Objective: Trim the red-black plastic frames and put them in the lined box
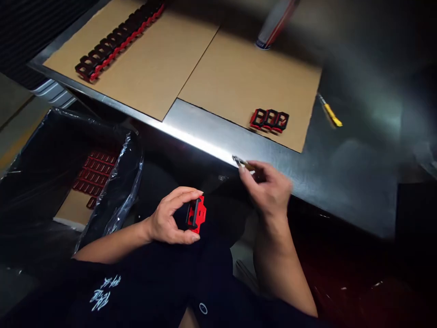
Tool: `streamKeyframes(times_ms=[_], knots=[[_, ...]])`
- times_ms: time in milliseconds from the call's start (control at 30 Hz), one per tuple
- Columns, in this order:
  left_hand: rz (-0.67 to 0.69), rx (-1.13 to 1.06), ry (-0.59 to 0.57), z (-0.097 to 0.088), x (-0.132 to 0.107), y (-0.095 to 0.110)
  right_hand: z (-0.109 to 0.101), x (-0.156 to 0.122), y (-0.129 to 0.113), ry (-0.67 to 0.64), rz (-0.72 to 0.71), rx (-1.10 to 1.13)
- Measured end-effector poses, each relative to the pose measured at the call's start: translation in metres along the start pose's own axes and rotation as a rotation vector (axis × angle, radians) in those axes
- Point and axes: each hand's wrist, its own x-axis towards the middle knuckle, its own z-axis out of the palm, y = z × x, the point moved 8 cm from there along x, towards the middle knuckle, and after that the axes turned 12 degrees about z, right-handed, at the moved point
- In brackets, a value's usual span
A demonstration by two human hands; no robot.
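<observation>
My left hand (170,217) is below the table edge, over my lap, fingers and thumb pinched on a small red and black plastic part (196,214). My right hand (269,189) is at the steel table's front edge, fingers closed on a small thin tool (239,161) whose metal tip points left; the hand is slightly blurred. A short group of three red and black parts (269,120) lies on the right cardboard sheet (239,77), just beyond my right hand.
A long row of the same parts (116,41) runs along the left cardboard sheet (153,68). A yellow-handled tool (330,112) lies on the steel table (341,159). A white cylinder (273,25) stands at the back. A plastic-lined box (112,196) at left holds more parts (94,175).
</observation>
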Motion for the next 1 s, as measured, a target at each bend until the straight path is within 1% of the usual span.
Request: streamKeyframes(times_ms=[33,100,167,233,300,367,433,600,767,1000], knots=[[0.068,0.045,-0.018,0.001,0.003,0.006,-0.005,-0.019,-0.009,-0.055,-0.076,0.04],[0.161,0.1,-0.033,0.002,0.007,0.014,-0.009,-0.06,-0.028,-0.222,-0.22,0.129],[0.206,0.124,-0.032,0.003,0.01,0.016,-0.01,-0.096,-0.042,-0.327,-0.274,0.229],[0.233,0.114,-0.035,0.006,0.012,0.017,-0.01,-0.12,-0.049,-0.328,-0.29,0.311],[0.247,0.077,-0.048,0.01,0.014,0.016,-0.009,-0.132,-0.052,-0.276,-0.29,0.368],[0.248,0.039,-0.07,0.014,0.014,0.014,-0.009,-0.136,-0.053,-0.23,-0.288,0.393],[0.245,0.02,-0.089,0.017,0.014,0.013,-0.009,-0.136,-0.055,-0.213,-0.297,0.382],[0.227,0.017,-0.108,0.018,0.011,0.011,-0.012,-0.132,-0.061,-0.232,-0.34,0.375],[0.207,0.033,-0.105,0.017,0.009,0.01,-0.009,-0.129,-0.062,-0.245,-0.337,0.359],[0.222,0.064,-0.107,0.017,0.012,0.012,-0.006,-0.127,-0.062,-0.259,-0.333,0.388]])
